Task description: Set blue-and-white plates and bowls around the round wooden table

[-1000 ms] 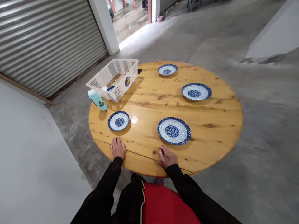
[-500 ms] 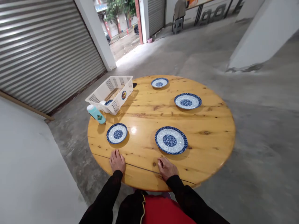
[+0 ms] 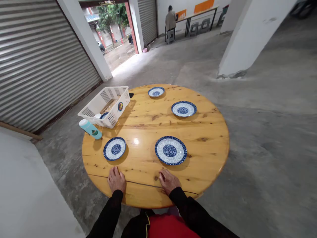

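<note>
My left hand (image 3: 116,180) lies palm down on the round wooden table (image 3: 143,165), fingers stretched forward and holding nothing. Just beyond its fingertips is a blue-and-white plate (image 3: 114,148), not touched. My right hand (image 3: 169,181) rests on the tabletop with its fingers curled in; no object shows in it. A larger blue-and-white plate (image 3: 170,150) lies a short way ahead of that hand. Farther off are another patterned plate (image 3: 184,108) towards the right and a smaller-looking one (image 3: 156,92) near the far edge.
At the table's left stand a white plastic basket (image 3: 112,118) with chopsticks and dishes inside, and a light-blue bottle (image 3: 91,129). A dark phone-like object (image 3: 131,95) lies behind the basket. Beyond are a white pillar (image 3: 245,43) and a person (image 3: 170,19) at a long table.
The view has swung to the right and tilted up slightly, so everything sits farther left in it. Both hands and the plates keep their places on the table.
</note>
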`<state>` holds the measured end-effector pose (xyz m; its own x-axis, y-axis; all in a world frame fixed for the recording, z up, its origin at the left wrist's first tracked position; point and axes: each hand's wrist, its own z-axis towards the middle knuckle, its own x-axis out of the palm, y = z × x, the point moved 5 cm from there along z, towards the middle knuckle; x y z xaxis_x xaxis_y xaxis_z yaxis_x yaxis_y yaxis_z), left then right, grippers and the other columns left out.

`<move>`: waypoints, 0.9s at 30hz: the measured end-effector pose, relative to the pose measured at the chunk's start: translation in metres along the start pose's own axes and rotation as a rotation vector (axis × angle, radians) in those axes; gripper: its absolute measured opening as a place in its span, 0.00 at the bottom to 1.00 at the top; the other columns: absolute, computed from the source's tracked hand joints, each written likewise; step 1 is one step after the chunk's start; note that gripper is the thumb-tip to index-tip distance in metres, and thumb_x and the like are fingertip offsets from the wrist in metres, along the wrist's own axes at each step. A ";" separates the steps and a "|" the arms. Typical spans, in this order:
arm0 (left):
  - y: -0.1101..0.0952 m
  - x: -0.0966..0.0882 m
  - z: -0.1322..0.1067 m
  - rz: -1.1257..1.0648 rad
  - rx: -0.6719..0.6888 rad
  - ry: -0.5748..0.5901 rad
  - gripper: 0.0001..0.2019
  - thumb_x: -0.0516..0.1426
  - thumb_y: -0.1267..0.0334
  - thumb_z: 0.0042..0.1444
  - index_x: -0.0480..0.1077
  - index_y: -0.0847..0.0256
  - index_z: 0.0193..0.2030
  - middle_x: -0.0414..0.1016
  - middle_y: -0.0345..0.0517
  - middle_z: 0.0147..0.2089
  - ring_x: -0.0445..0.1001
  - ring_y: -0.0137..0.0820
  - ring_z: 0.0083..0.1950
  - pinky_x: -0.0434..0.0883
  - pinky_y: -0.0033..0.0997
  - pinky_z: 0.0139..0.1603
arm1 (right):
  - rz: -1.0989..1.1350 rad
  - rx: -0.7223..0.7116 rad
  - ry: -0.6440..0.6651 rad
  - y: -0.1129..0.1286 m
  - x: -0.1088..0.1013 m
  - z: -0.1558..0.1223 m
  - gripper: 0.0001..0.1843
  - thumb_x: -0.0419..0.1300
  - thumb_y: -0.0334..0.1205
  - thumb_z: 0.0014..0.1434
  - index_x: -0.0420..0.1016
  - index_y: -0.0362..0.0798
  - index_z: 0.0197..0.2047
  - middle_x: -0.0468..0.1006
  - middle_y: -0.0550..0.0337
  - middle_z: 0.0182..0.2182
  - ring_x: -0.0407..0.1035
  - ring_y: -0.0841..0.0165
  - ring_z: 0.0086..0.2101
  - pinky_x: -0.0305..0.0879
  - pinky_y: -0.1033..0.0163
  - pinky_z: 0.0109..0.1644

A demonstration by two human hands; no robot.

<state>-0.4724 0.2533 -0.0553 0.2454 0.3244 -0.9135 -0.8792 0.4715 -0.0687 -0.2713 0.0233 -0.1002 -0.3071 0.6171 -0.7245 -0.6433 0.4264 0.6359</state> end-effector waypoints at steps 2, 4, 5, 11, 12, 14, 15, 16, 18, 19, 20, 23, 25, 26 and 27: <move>-0.001 0.000 0.001 0.002 0.001 -0.008 0.21 0.49 0.64 0.64 0.70 0.65 0.61 0.71 0.62 0.63 0.70 0.47 0.62 0.67 0.48 0.60 | 0.001 0.010 0.011 0.000 0.000 0.001 0.14 0.49 0.38 0.65 0.77 0.52 0.37 0.80 0.57 0.34 0.73 0.65 0.31 0.56 0.64 0.32; -0.002 0.000 0.001 0.006 0.009 -0.014 0.21 0.49 0.63 0.65 0.70 0.65 0.62 0.71 0.62 0.63 0.70 0.48 0.62 0.67 0.48 0.60 | -0.001 0.024 0.026 0.000 0.000 0.001 0.13 0.50 0.38 0.65 0.77 0.52 0.37 0.80 0.57 0.34 0.73 0.66 0.30 0.55 0.64 0.31; -0.002 0.000 0.001 0.009 0.013 -0.016 0.21 0.49 0.63 0.65 0.70 0.65 0.62 0.71 0.63 0.62 0.70 0.48 0.62 0.67 0.48 0.60 | -0.001 0.030 0.033 0.000 0.000 0.002 0.13 0.50 0.38 0.65 0.77 0.52 0.38 0.80 0.57 0.34 0.73 0.66 0.30 0.55 0.64 0.31; 0.001 0.005 0.002 0.031 0.038 -0.048 0.21 0.49 0.63 0.65 0.70 0.67 0.61 0.72 0.63 0.62 0.70 0.48 0.62 0.68 0.48 0.59 | 0.003 0.027 0.023 0.000 0.001 0.004 0.14 0.49 0.38 0.66 0.76 0.51 0.38 0.81 0.56 0.34 0.74 0.65 0.32 0.57 0.64 0.33; 0.002 0.005 0.002 0.027 0.042 -0.055 0.21 0.49 0.63 0.65 0.70 0.67 0.61 0.71 0.63 0.62 0.70 0.48 0.62 0.68 0.48 0.59 | 0.000 0.026 0.018 0.000 0.001 0.004 0.14 0.49 0.38 0.65 0.76 0.51 0.38 0.81 0.56 0.34 0.74 0.65 0.32 0.57 0.64 0.33; 0.002 0.005 0.003 0.006 0.044 -0.066 0.20 0.50 0.63 0.65 0.70 0.66 0.61 0.71 0.63 0.62 0.70 0.49 0.62 0.67 0.49 0.60 | -0.007 0.028 0.011 -0.001 0.002 0.005 0.13 0.50 0.38 0.65 0.76 0.51 0.38 0.81 0.57 0.34 0.74 0.65 0.32 0.57 0.64 0.33; 0.002 0.005 0.004 -0.007 0.042 -0.070 0.20 0.50 0.63 0.64 0.70 0.66 0.61 0.71 0.63 0.62 0.70 0.49 0.62 0.67 0.49 0.60 | -0.012 0.031 0.010 -0.001 0.003 0.006 0.13 0.50 0.38 0.65 0.76 0.51 0.38 0.80 0.57 0.34 0.74 0.66 0.32 0.57 0.65 0.33; 0.002 0.004 0.004 -0.019 0.039 -0.073 0.20 0.50 0.64 0.64 0.70 0.65 0.61 0.72 0.62 0.62 0.70 0.49 0.62 0.67 0.49 0.59 | -0.019 0.035 0.010 -0.001 0.003 0.006 0.12 0.51 0.38 0.65 0.76 0.51 0.38 0.80 0.57 0.34 0.74 0.66 0.31 0.57 0.65 0.32; 0.001 0.003 0.005 -0.035 0.034 -0.075 0.20 0.50 0.63 0.64 0.70 0.65 0.60 0.72 0.63 0.61 0.71 0.49 0.62 0.68 0.49 0.59 | -0.038 0.043 0.017 -0.001 0.003 0.008 0.11 0.52 0.37 0.64 0.77 0.51 0.38 0.80 0.58 0.33 0.73 0.67 0.30 0.57 0.65 0.32; 0.000 0.003 0.006 -0.038 0.034 -0.075 0.20 0.50 0.63 0.64 0.70 0.65 0.60 0.72 0.63 0.61 0.71 0.49 0.61 0.68 0.49 0.58 | -0.045 0.045 0.020 -0.001 0.003 0.008 0.11 0.53 0.37 0.64 0.77 0.51 0.38 0.80 0.58 0.33 0.73 0.67 0.30 0.57 0.65 0.32; 0.000 0.002 0.006 -0.036 0.033 -0.075 0.20 0.50 0.63 0.64 0.70 0.66 0.60 0.72 0.63 0.61 0.71 0.49 0.61 0.68 0.48 0.58 | -0.050 0.045 0.021 -0.001 0.003 0.009 0.10 0.53 0.37 0.64 0.77 0.51 0.38 0.80 0.58 0.33 0.73 0.67 0.30 0.57 0.66 0.32; -0.001 0.002 0.006 -0.023 0.026 -0.074 0.20 0.49 0.62 0.65 0.70 0.67 0.60 0.72 0.63 0.62 0.72 0.49 0.60 0.68 0.48 0.56 | -0.055 0.047 0.009 0.000 0.003 0.009 0.10 0.53 0.37 0.63 0.77 0.50 0.38 0.80 0.58 0.32 0.73 0.67 0.31 0.57 0.66 0.33; -0.001 0.002 0.006 -0.023 0.029 -0.075 0.21 0.49 0.62 0.66 0.69 0.68 0.60 0.72 0.64 0.62 0.71 0.50 0.60 0.68 0.48 0.56 | -0.062 0.054 -0.001 -0.001 0.003 0.010 0.10 0.54 0.36 0.62 0.77 0.49 0.38 0.79 0.58 0.32 0.73 0.67 0.31 0.57 0.66 0.33; -0.001 0.002 0.006 -0.029 0.034 -0.074 0.21 0.49 0.62 0.66 0.69 0.68 0.60 0.72 0.64 0.62 0.71 0.50 0.60 0.68 0.48 0.55 | -0.067 0.058 0.000 -0.001 0.003 0.010 0.09 0.54 0.36 0.62 0.77 0.49 0.37 0.79 0.58 0.32 0.73 0.67 0.31 0.57 0.66 0.33; -0.001 0.002 0.006 -0.039 0.040 -0.073 0.21 0.49 0.62 0.66 0.69 0.68 0.60 0.72 0.64 0.62 0.71 0.50 0.60 0.67 0.48 0.55 | -0.072 0.061 0.001 -0.001 0.003 0.011 0.09 0.54 0.36 0.62 0.77 0.49 0.37 0.79 0.58 0.31 0.72 0.67 0.31 0.57 0.66 0.33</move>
<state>-0.4690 0.2587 -0.0543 0.3097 0.3637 -0.8785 -0.8517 0.5169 -0.0862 -0.2640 0.0323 -0.1003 -0.2623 0.5825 -0.7693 -0.6198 0.5094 0.5970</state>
